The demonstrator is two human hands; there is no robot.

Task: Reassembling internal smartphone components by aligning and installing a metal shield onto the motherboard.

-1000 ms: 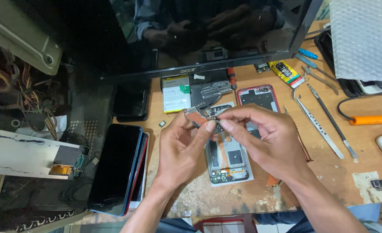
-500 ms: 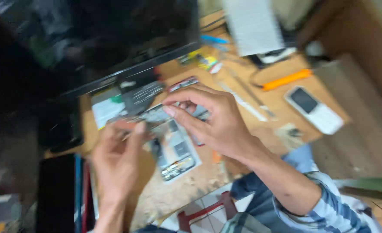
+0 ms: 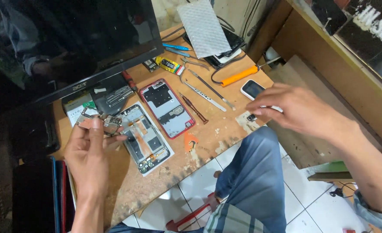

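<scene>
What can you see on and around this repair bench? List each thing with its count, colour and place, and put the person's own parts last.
circuit board: one, copper and silver, in the left hand
opened phone: one, silver and black, bench middle
red phone frame: one, red-edged, right of the opened phone
monitor: one, black, back left
orange-handled tool: one, orange, back right of bench
tweezers: one pair, silver, beside the red frame
small white phone: one, white, right edge
small black part: one, black, right edge, under the right hand
bubble wrap: one sheet, grey, back
left hand: holding the board
right hand: over the right edge
</scene>
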